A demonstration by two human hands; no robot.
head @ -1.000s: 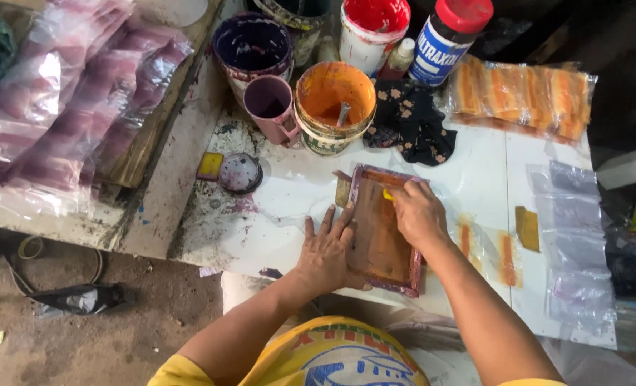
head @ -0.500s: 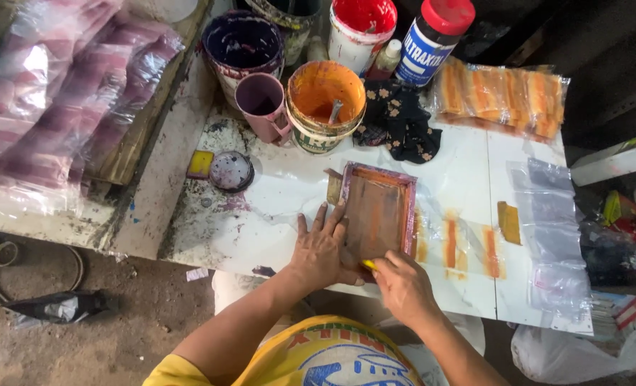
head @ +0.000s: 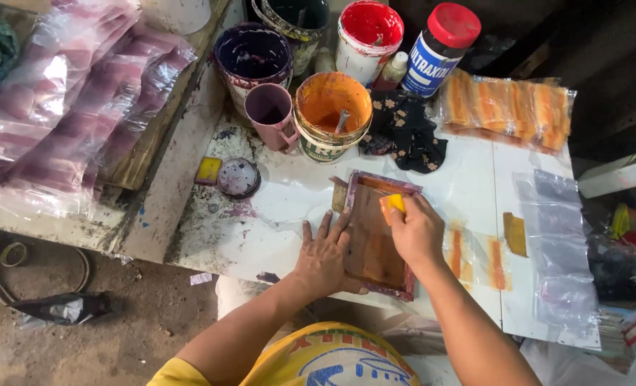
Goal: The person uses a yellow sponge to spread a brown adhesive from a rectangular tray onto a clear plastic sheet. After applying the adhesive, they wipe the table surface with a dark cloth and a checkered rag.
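Two hands, left hand (head: 326, 256) steadying screen frame (head: 375, 232), right hand (head: 416, 232) gripping yellow squeegee (head: 392, 204)

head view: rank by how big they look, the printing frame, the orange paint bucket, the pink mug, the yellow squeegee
1. printing frame
2. orange paint bucket
3. pink mug
4. yellow squeegee, though the right hand hides part of it.

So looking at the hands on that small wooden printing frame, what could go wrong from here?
1. The left hand only presses flat on the small wooden printing frame's left edge; if it slips, the print could smear.
2. The right hand pinches a small yellow squeegee at the frame's top; uneven pressure might leave patchy ink.
3. The open orange paint pot sits just beyond the frame; a far stroke might knock it.
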